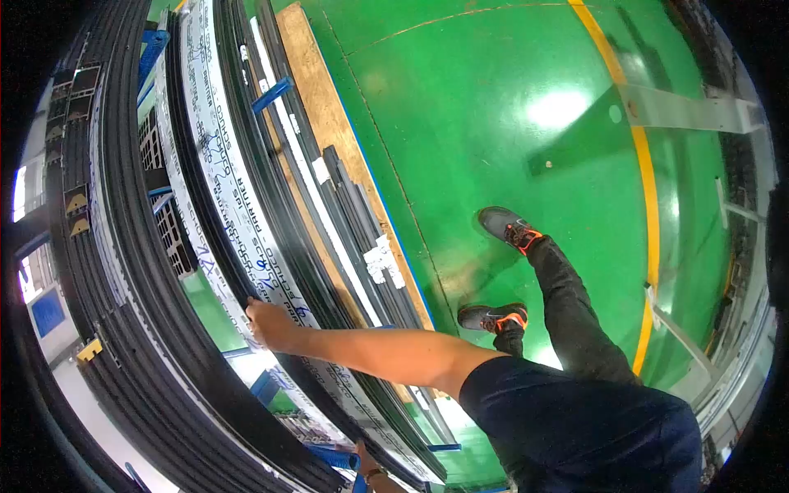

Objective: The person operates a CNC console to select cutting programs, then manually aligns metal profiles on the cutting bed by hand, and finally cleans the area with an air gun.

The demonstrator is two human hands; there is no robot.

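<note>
Long dark profiles with white printed film [238, 193] run in a stack down the left half of the view. My right hand [271, 325] reaches across them, its fingers closed over the edge of a film-covered profile. Lower down, near the bottom edge, my left hand [362, 457] is partly visible with a band at the wrist. Its fingers are pressed on the edge of the same profile group; the rest is hidden by the profiles and the frame edge.
Blue rack arms [271, 95] separate the stacks. More dark profiles [123, 329] stand at the left. Shorter bars [362, 226] lie on a wooden board [316, 78]. My shoes [508, 228] are on the green floor [460, 148], left of a yellow line [643, 177].
</note>
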